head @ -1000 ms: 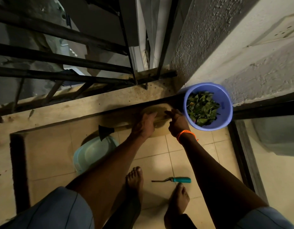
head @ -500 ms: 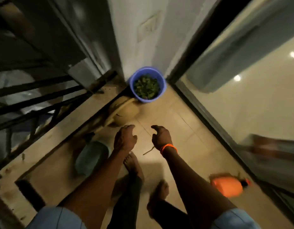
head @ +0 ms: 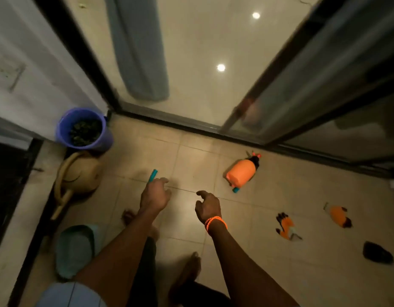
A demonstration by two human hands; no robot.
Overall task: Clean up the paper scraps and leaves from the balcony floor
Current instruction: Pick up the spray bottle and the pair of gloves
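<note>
- We hold the left hand (head: 155, 196) and right hand (head: 208, 207) apart above the floor (head: 191, 162), fingers loosely curled, gripping nothing.
- The blue bucket (head: 65, 129) of leaves (head: 85, 131) stands ahead and left, nearer the left hand.
- We see no scraps near the hands; frame blurred.

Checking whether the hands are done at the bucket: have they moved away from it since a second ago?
Yes. Both hands, left and right, have drawn back from the purple bucket and now hover empty over bare tiles.
</note>
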